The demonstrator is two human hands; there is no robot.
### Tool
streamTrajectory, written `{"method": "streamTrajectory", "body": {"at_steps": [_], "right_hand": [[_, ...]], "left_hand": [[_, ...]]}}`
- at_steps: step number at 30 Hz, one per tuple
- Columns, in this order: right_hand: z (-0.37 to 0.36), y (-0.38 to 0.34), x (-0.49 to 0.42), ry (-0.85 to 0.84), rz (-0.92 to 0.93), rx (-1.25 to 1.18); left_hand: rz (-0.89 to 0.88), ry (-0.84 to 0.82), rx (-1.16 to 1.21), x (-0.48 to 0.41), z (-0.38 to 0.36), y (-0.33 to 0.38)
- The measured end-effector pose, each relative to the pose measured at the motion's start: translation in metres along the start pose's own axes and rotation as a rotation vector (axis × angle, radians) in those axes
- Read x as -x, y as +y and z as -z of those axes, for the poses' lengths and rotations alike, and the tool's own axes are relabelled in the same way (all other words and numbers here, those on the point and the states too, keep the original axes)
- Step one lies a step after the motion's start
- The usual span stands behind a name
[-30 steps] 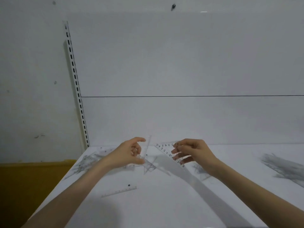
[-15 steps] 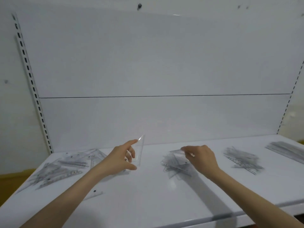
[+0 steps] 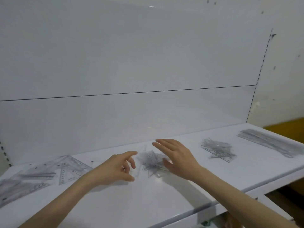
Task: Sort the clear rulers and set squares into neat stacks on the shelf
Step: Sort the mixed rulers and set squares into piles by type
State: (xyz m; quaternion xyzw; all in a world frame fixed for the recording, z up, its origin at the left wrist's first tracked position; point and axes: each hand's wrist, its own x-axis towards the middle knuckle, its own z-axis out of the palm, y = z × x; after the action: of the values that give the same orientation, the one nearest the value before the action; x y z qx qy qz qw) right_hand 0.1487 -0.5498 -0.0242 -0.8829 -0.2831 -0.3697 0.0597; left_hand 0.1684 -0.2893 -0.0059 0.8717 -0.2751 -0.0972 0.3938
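Currently: both hands flank the middle pile of set squares on the shelf.
Right hand: fingers straight, slightly spread, over the pile's right edge. Left hand just left of the pile: index and thumb apart, rest curled; any clear piece pinched, cannot tell.

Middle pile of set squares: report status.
Right hand open, over the middle pile. Left hand beside it, grip unclear. Pile untidy. Nothing in the way.

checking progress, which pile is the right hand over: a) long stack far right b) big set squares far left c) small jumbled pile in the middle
c: the right hand, fingers straight, is over the middle pile.
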Motion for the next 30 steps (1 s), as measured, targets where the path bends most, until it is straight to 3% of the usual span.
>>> {"method": "streamTrajectory", "body": {"at_steps": [9, 12, 17, 21, 25, 27, 30], "right_hand": [[0.047, 0.053, 0.064, 0.155, 0.156, 0.153], [0.068, 0.082, 0.087, 0.176, 0.142, 0.212], [0.103, 0.144, 0.131, 0.209, 0.040, 0.270], [0.122, 0.206, 0.163, 0.151, -0.050, 0.244], [0.130, 0.254, 0.175, 0.104, -0.096, 0.126], [0.127, 0.270, 0.172, 0.056, -0.211, -0.018], [0.116, 0.283, 0.166, -0.175, -0.403, -0.346]], "left_hand": [[-0.190, -0.206, -0.037, -0.056, -0.070, 0.072], [-0.229, -0.202, -0.065, -0.078, -0.094, 0.093], [-0.280, -0.136, -0.359, -0.116, -0.141, 0.116], [-0.200, -0.063, -0.510, -0.140, -0.171, 0.131], [-0.111, 0.041, -0.592, -0.150, -0.192, 0.147], [-0.074, 0.093, -0.594, -0.152, -0.198, 0.151], [-0.035, 0.147, -0.605, -0.149, -0.206, 0.153]]}}
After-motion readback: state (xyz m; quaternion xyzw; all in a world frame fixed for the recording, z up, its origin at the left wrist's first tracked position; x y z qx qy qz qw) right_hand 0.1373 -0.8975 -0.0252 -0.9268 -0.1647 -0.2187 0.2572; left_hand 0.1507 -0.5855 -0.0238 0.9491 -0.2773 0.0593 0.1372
